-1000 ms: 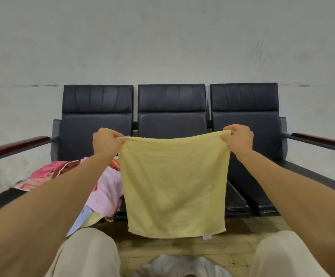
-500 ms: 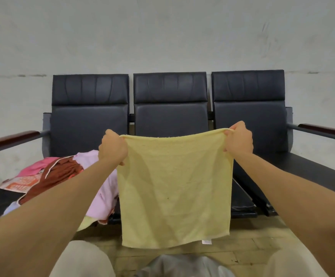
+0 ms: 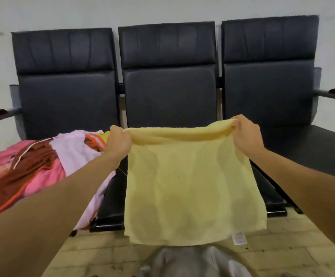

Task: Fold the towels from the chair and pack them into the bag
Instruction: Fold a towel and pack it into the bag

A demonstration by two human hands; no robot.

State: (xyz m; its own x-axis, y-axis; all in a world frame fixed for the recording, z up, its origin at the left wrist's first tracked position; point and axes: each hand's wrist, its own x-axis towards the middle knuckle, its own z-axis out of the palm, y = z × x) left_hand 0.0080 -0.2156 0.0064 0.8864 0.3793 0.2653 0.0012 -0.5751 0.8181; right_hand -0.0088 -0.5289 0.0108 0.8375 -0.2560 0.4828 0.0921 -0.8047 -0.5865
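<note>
Head view: yellow towel (image 3: 192,188) hangs flat, top edge level between left hand (image 3: 118,139) and right hand (image 3: 245,134), each pinching one corner; fold likely runs corner-to-corner, sideways.

Head-worn view, down toward chairs (image 3: 168,100)

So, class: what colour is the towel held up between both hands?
Pale yellow towel, head view.

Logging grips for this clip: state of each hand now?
Left hand: grips the yellow towel at its top left corner.
Right hand: grips its top right corner.
</note>
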